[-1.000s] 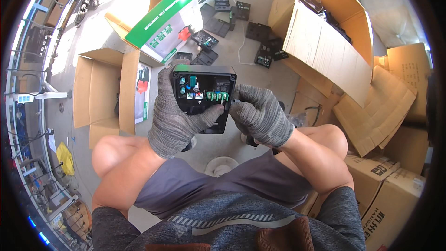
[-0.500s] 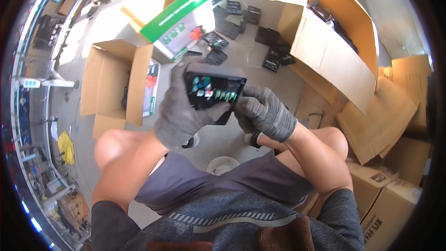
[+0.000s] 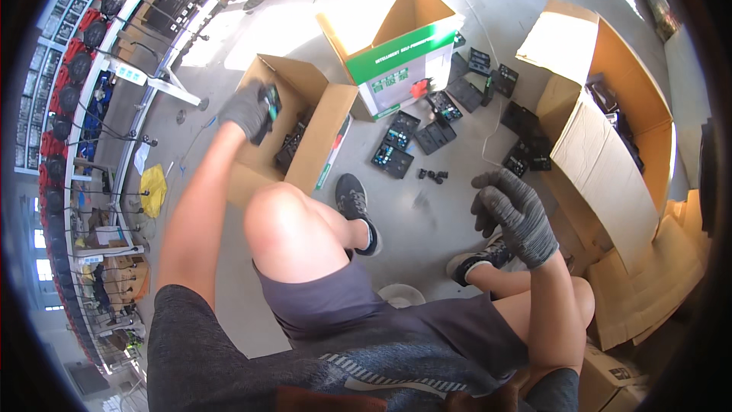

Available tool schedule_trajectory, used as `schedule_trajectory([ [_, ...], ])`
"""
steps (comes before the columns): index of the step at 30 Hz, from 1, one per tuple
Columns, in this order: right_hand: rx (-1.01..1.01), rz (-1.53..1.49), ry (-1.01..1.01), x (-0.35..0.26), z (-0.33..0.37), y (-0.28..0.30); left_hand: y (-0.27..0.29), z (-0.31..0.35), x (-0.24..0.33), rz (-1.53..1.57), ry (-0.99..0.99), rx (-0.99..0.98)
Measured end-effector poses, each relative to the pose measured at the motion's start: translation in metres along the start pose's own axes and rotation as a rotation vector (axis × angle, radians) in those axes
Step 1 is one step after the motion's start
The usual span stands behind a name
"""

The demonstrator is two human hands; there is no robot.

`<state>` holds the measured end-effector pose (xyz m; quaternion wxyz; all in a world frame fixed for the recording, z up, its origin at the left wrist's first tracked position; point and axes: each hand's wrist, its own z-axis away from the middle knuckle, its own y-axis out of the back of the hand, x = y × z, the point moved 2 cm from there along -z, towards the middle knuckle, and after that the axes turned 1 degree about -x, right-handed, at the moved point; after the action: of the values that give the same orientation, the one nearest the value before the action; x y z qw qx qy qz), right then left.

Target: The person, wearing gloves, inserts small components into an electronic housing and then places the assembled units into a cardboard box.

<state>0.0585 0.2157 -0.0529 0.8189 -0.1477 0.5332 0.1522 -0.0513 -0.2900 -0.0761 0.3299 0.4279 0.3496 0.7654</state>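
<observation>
At ten o'clock, at an open carton (image 3: 329, 133), the left hand (image 3: 245, 111) grips a black case (image 3: 271, 102), likely light, stiff, fragile inside, best held by its rim; at three, the empty right hand (image 3: 515, 215) curls loosely.

The gloved left hand (image 3: 245, 111) is curled in a grip; it is blurred, so I can't fairly say how each finger sits. Just behind the grip the left wrist is bare, and the left forearm (image 3: 200, 202) stretches back from it, the arm reaching well out. Well apart, to the right of the grip and nearer the body, the gloved right hand (image 3: 515, 217) is raised with fingers loosely bent toward the grip's side, the right forearm (image 3: 555, 305) bare and bent at the elbow.
</observation>
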Motion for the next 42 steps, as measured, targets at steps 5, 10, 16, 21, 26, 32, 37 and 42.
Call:
schedule_trajectory([
  [5,-0.013,0.052,-0.02,0.002,-0.006,0.0,-0.072,-0.022,-0.015,-0.431,-0.083,0.25],
  [10,0.025,0.084,-0.033,0.005,-0.008,-0.001,-0.078,-0.07,0.093,-0.463,-0.68,0.539],
  [16,0.002,0.349,0.076,0.015,-0.015,-0.001,-0.11,-0.123,0.212,-0.631,-0.419,-0.107],
  [21,0.061,0.549,0.288,0.02,-0.025,0.002,-0.053,-0.148,0.239,-0.547,-0.388,0.107],
  [26,0.054,0.511,0.268,0.004,-0.018,0.005,0.109,-0.05,0.253,-0.394,-0.634,0.337],
  [32,0.001,0.571,0.354,-0.011,-0.015,-0.004,0.213,0.164,0.136,-0.28,-0.47,0.644],
  [37,-0.001,0.418,0.248,0.003,-0.014,-0.002,0.199,0.324,-0.003,-0.357,0.05,0.668],
  [42,0.006,0.342,0.175,0.022,-0.012,0.001,0.114,0.408,-0.189,-0.297,0.325,0.566],
])
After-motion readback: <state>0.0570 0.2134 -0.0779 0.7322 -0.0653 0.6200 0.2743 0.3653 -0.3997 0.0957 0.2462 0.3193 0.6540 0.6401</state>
